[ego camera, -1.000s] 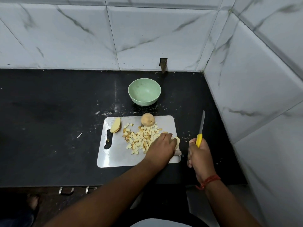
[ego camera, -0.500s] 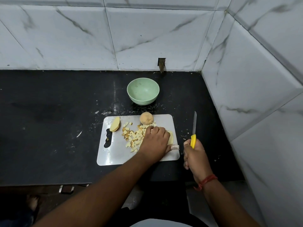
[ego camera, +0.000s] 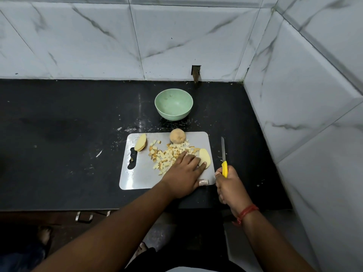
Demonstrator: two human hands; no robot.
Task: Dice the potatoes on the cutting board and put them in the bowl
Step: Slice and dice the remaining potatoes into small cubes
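Gripping knife (ego camera: 223, 154) blade pointing away, right hand (ego camera: 229, 185), left hand (ego camera: 186, 171) flat, fingers on potato slice (ego camera: 204, 157) lying lengthwise

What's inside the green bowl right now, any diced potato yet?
The green bowl holds no potato; only faint specks show inside. Nothing covers its interior. The diced potato lies on the cutting board, partly under the left hand.

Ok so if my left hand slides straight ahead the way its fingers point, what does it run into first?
Your left hand lies flat on the cutting board, fingers pointing up-right. One fingertip already touches the potato slice, so that would likely be pushed first; beyond it lies the board's right edge.
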